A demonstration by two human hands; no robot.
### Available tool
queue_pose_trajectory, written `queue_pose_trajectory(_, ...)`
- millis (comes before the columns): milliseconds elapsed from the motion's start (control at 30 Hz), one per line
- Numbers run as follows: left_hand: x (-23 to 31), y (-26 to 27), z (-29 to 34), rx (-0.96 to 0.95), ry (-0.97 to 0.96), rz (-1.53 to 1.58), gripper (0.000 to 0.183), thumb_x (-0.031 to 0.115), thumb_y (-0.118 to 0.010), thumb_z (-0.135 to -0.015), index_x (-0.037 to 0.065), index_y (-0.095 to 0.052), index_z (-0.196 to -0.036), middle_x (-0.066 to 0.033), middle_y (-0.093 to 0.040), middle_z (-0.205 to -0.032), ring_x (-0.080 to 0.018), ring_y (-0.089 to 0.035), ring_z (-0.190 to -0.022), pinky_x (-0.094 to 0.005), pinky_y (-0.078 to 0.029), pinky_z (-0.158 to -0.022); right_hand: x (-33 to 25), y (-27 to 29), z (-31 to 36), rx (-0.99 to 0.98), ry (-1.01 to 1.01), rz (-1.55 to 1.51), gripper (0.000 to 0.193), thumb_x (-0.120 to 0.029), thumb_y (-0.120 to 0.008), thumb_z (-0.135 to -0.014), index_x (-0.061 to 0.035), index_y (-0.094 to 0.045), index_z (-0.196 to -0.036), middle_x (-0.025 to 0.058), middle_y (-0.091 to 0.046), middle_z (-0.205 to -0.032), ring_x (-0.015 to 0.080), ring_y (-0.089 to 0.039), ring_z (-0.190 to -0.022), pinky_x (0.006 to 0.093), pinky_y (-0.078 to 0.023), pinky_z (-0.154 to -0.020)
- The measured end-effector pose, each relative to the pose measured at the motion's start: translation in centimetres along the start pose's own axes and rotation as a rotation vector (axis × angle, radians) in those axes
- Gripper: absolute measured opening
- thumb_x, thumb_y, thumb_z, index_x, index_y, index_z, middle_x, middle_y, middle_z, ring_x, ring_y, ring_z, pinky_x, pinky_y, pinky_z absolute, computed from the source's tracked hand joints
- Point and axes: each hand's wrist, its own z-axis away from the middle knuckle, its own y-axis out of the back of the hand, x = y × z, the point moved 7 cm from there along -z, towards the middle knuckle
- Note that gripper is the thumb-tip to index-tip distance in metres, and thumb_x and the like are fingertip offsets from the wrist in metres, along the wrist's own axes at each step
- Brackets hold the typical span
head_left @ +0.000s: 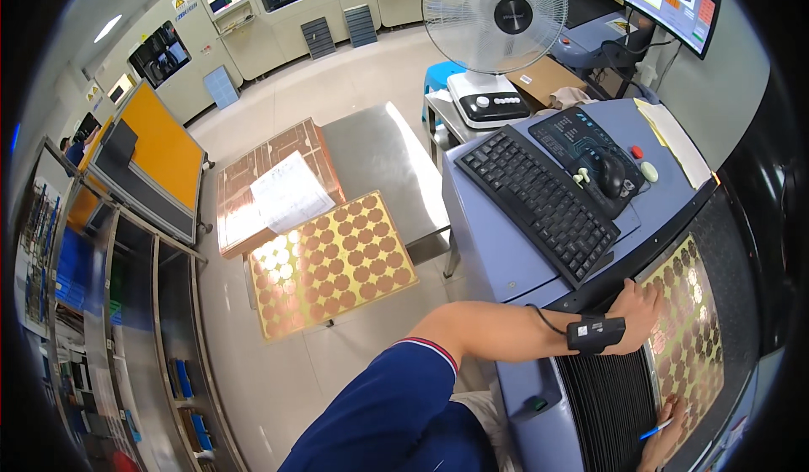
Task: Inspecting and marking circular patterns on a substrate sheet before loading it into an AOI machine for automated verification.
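L hand [634,313] on gold panel [693,324], can't tell grip — R hand [665,445], gripping blue pen [655,430]

Left of the keyboard [539,202], bare console [493,240] leaves me room to pass; beyond its far end the fan [497,29] blocks me, right of it the mouse [603,174], below it my left forearm [518,333].

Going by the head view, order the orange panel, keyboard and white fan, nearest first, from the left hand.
1. Keyboard: just up-left of the left hand.
2. White fan: farther back, upper middle.
3. Orange panel: far left.
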Motion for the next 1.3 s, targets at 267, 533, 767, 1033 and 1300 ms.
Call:
queue_pose_trajectory(267,-2.3,2.9,-1.7,0.400,0.232,0.804,0.043,0.021,-0.069,-0.082,-0.001,-0.054,-0.115,-0.0168,-0.055,-0.114,-0.0366,-0.055,-0.100,-0.0453,-0.042,-0.086,2.0,-2.6,-0.5,0.010,-0.014,-0.167,0.043,-0.009,-0.050,-0.103,-0.0003,-0.045,-0.145,0.0190,-0.057,-0.127,0.0304,-0.059,-0.112,0.0388,-0.045,-0.104)
queue_pose_trajectory(533,0.6,7.5,0.6,0.589,-0.250,0.913,0.055,0.011,-0.072,-0.079,-0.001,-0.050,-0.128,-0.0173,-0.052,-0.127,-0.0359,-0.054,-0.112,-0.0443,-0.043,-0.099,24.0,-1.1,-5.0,0.646,0.029,-1.234,0.044,-0.020,-0.038,-0.109,-0.0001,-0.041,-0.148,0.0169,-0.051,-0.145,0.0294,-0.053,-0.128,0.0347,-0.035,-0.115)
queue_pose_trajectory(767,4.1,7.9,1.4,0.460,-0.575,0.706,0.070,0.023,-0.075,-0.078,-0.003,-0.050,-0.139,-0.0180,-0.054,-0.137,-0.0329,-0.051,-0.129,-0.0453,-0.041,-0.107,27.1,3.8,-3.8,0.398,-0.068,-1.614,0.042,-0.019,-0.047,-0.105,-0.0017,-0.050,-0.143,0.0161,-0.054,-0.141,0.0249,-0.058,-0.121,0.0392,-0.044,-0.107)
queue_pose_trajectory(1033,3.5,10.0,2.5,0.522,-0.595,0.456,0.062,0.024,-0.076,-0.082,0.008,-0.056,-0.139,-0.0118,-0.051,-0.146,-0.0309,-0.046,-0.137,-0.0426,-0.042,-0.108,3.1,3.0,-1.8,0.337,-0.427,-1.847,0.030,-0.012,-0.059,-0.098,-0.0003,-0.058,-0.126,0.0122,-0.067,-0.117,0.0255,-0.067,-0.107,0.0440,-0.053,-0.096)
queue_pose_trajectory(1300,1.8,2.7,0.6,-0.065,-0.359,0.392,0.056,0.033,-0.063,-0.094,-0.003,-0.053,-0.136,-0.0189,-0.055,-0.139,-0.0346,-0.048,-0.134,-0.0484,-0.037,-0.111,-3.9,2.9,2.7,-0.459,-0.243,-1.763,0.047,-0.025,-0.056,-0.102,0.0114,-0.052,-0.131,0.0258,-0.072,-0.101,0.0344,-0.072,-0.101,0.0450,-0.059,-0.088)
